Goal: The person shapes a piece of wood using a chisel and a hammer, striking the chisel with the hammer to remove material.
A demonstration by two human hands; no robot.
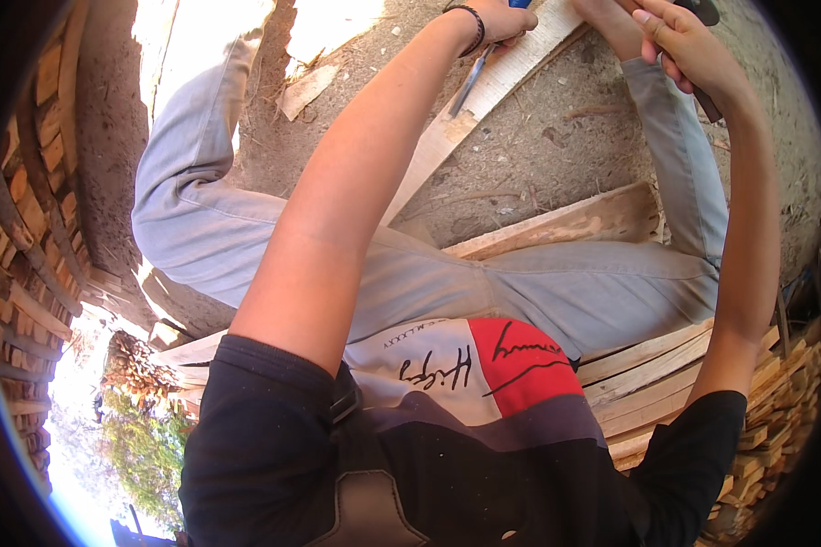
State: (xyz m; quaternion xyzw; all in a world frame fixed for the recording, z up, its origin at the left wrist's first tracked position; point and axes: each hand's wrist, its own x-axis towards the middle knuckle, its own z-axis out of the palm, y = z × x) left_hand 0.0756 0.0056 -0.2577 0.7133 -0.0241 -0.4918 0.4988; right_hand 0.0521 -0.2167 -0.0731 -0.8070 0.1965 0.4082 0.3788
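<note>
My left hand (pixel 500 22), at the top edge, is closed around a chisel (pixel 468 88) with a blue handle, and a dark bracelet circles that wrist. The metal blade slants down to a pale wooden plank (pixel 436 144), its tip at or just over a small rough notch. At the upper right my right hand (pixel 689 44) grips a hammer (pixel 708 106) by its handle. The dark hammer head shows partly at the top edge, apart from the chisel. My bare foot (pixel 611 25) is beside the plank's far end, which the frame cuts off.
My legs in grey trousers (pixel 219 214) are spread around the plank. A second wood piece (pixel 566 221) lies on the dirt ground (pixel 547 146) between them. Long boards (pixel 648 369) and stacked wood (pixel 775 401) are at the right, with another wood stack (pixel 27 228) at the left.
</note>
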